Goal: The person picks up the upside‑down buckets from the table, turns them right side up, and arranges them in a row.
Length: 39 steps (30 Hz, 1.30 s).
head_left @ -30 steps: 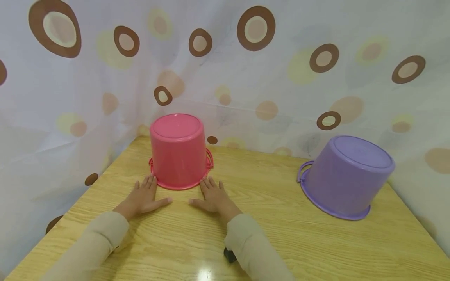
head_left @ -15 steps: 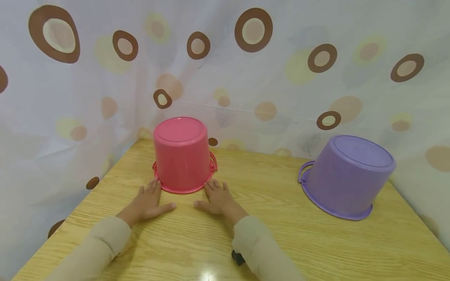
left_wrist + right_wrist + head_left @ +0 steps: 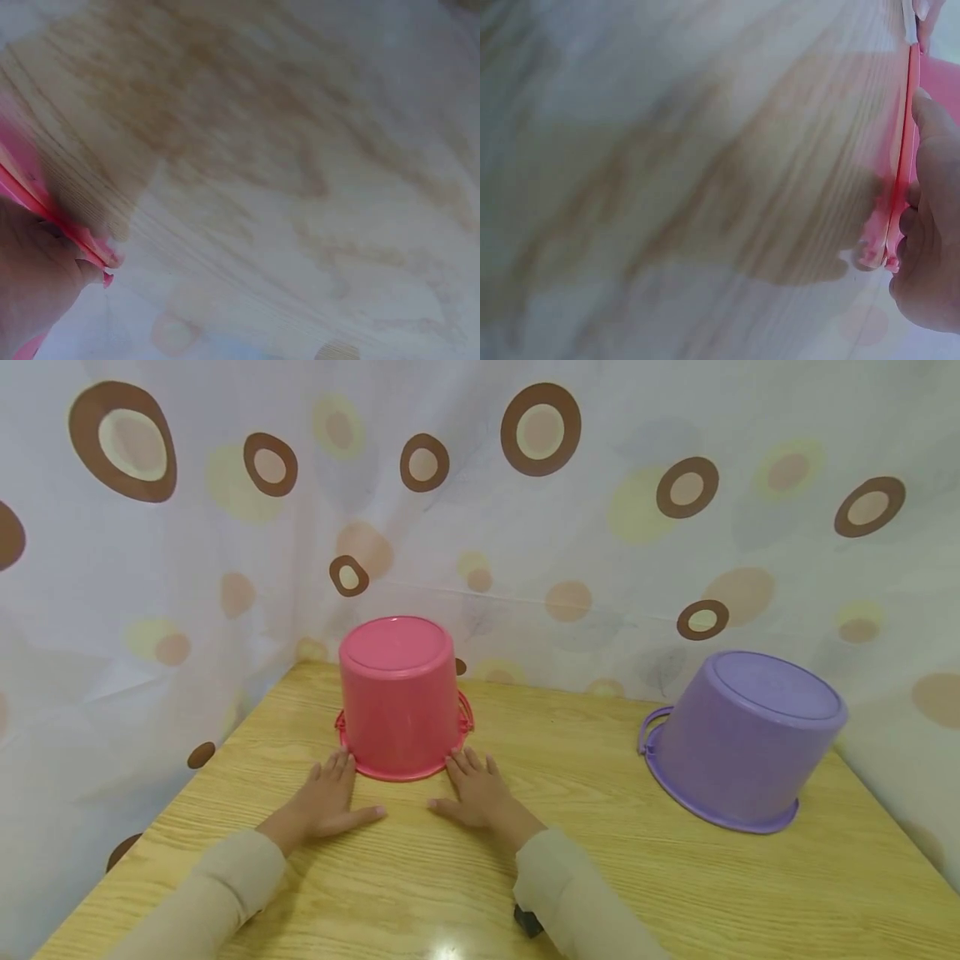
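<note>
A pink bucket (image 3: 401, 718) stands upside down toward the back left of the wooden table, its handle resting low around the rim. My left hand (image 3: 326, 802) lies at the near left of that rim, fingers straight and thumb spread inward. Opposite it, my right hand (image 3: 478, 795) has its fingertips against the near right of the rim, also with straight fingers. In the left wrist view, part of the left hand (image 3: 34, 274) shows beside the pink rim. The right wrist view shows the right hand (image 3: 934, 217) alongside the rim.
A purple bucket (image 3: 738, 747), also bottom up, stands on the right of the table (image 3: 570, 860) with its handle (image 3: 651, 727) to the left. A small black object (image 3: 528, 921) shows beside the right sleeve. A dotted curtain (image 3: 480, 527) hangs behind and along the sides.
The pink bucket has slid slightly right and a little nearer, with both hands moving along beside it. The purple bucket stays where it was.
</note>
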Tool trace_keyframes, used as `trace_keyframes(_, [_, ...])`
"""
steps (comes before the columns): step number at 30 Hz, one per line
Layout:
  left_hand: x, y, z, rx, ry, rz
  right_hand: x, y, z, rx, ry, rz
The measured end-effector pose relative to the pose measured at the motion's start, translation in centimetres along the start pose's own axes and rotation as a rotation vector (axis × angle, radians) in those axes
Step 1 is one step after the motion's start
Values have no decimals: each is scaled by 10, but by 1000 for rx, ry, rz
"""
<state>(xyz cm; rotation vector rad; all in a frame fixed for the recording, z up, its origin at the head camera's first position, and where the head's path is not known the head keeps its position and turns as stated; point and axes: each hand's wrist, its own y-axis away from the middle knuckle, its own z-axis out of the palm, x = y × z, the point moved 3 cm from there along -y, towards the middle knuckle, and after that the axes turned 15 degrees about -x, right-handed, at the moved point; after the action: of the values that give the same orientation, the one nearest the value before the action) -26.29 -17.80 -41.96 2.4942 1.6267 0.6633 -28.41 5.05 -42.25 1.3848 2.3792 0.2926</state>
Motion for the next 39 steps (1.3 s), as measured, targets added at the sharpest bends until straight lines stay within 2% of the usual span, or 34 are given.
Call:
trace_keyframes(11, [0,3,-1,-1,-38,26,5,11,-3,-21,-23,-57])
trace_keyframes(18, [-6,2,-1,0,-69,28,10,17,-3,-3,11,-76])
trace_keyframes(25, [-2,-1,-2,0,-70,46,15,20,0,6,37,-63])
trace_keyframes(39, [7,1,-2,-54,-63,56,21,29,2,11,45,-77])
